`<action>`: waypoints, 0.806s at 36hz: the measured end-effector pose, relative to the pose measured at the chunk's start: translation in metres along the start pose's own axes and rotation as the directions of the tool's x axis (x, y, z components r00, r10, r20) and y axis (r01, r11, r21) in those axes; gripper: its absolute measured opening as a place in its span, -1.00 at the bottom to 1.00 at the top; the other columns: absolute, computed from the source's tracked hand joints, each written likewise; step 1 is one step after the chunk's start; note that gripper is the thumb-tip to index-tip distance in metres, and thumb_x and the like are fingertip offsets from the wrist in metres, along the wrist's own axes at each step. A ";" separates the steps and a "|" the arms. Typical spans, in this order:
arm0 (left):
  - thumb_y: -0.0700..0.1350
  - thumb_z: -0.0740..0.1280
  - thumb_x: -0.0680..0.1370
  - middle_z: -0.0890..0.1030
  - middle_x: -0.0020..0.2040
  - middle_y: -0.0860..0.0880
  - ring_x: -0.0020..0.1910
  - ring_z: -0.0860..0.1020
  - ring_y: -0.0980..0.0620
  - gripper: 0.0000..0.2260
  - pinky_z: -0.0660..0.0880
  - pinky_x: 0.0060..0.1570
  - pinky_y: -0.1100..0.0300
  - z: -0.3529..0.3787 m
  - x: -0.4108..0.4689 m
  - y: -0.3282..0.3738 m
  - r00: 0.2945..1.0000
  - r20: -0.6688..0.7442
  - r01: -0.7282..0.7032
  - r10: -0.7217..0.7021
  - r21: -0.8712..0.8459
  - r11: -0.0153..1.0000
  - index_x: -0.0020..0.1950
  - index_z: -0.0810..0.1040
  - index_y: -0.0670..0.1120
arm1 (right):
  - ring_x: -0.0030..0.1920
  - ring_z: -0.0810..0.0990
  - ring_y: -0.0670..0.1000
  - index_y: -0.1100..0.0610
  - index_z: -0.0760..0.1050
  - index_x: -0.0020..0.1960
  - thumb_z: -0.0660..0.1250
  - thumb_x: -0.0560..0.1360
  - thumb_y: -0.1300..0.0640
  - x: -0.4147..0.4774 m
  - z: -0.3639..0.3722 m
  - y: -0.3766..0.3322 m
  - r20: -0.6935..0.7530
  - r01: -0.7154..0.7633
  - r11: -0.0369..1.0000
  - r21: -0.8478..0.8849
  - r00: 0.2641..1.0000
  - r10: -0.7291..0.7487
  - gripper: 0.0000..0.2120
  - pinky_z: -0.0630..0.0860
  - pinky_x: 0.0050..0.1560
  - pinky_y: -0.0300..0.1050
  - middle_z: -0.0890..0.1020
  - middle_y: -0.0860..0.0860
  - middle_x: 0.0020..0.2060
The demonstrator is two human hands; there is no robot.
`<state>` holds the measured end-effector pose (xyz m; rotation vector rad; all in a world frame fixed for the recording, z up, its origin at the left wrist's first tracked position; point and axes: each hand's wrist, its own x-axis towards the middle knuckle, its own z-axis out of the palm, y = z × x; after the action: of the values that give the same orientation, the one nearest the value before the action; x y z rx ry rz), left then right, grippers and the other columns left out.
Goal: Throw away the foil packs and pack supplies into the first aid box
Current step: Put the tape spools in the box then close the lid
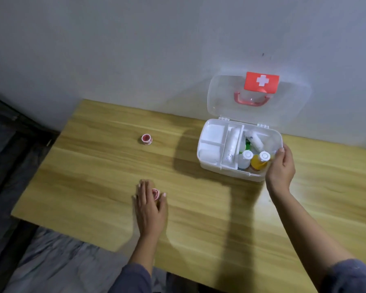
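A white first aid box (224, 168) stands open at the back right of the wooden table, its clear lid (224, 96) with a red cross label upright against the wall. Inside lie bandage rolls, a white bottle (246, 157) and a yellow bottle (260, 160). My right hand (280, 168) rests on the box's right rim, fingers curled over the edge. My left hand (149, 205) is on the table near the front, fingers closed around a small red tape roll (155, 193). A second red tape roll (146, 139) lies alone farther back.
The wooden table (97, 178) runs up to a grey wall at the back. Its left edge drops to a dark floor, and grey cloth lies below the front edge. No foil packs are in view.
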<state>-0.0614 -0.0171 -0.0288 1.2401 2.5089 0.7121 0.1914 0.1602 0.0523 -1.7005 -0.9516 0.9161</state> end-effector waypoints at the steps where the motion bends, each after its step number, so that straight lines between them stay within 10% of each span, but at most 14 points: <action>1: 0.16 0.07 0.50 0.29 0.45 -0.21 0.46 0.22 -0.18 -0.38 0.09 0.41 -0.11 0.003 0.009 0.002 1.000 -0.006 -0.002 0.002 -0.007 1.000 0.43 0.26 -0.20 | 0.09 0.45 -0.10 0.08 0.42 0.29 0.03 0.60 0.09 0.000 0.001 0.000 -0.007 -0.003 1.000 0.000 1.000 0.003 -0.67 0.32 0.12 -0.24 0.51 -0.10 0.09; 12: -0.13 0.25 0.57 0.25 0.46 -0.25 0.47 0.19 -0.13 -0.51 0.11 0.39 0.18 0.007 0.107 0.011 0.996 -0.090 -0.003 -0.018 -0.229 0.973 0.45 0.21 -0.25 | 0.08 0.50 -0.03 0.07 0.48 0.20 0.08 0.59 0.08 0.001 0.011 0.001 -0.058 -0.023 1.000 0.010 0.998 0.023 -0.72 0.42 0.17 -0.06 0.56 0.00 0.08; 19: -0.09 0.25 0.53 0.31 0.41 -0.32 0.44 0.23 -0.25 -0.48 0.18 0.39 0.02 0.018 0.171 0.017 0.988 -0.047 -0.152 0.145 -0.202 0.967 0.42 0.25 -0.31 | -0.16 0.53 -0.31 0.20 0.45 0.22 0.07 0.61 0.16 0.002 0.014 0.004 -0.077 -0.011 0.999 0.044 0.997 0.014 -0.72 0.40 -0.21 -0.57 0.53 0.05 0.03; 29: -0.20 0.26 0.56 0.19 0.47 -0.31 0.47 0.13 -0.25 -0.52 0.10 0.43 0.02 0.032 0.220 0.034 0.946 0.006 -0.316 0.325 -0.217 0.923 0.43 0.21 -0.31 | -0.19 0.52 -0.38 0.19 0.46 0.22 0.08 0.61 0.18 0.003 0.013 0.006 -0.070 0.006 1.000 0.027 0.998 -0.004 -0.73 0.43 -0.17 -0.53 0.56 0.02 -0.02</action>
<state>-0.1586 0.1858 -0.0401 1.5824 2.1471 0.9904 0.1820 0.1660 0.0426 -1.6955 -0.8934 0.8569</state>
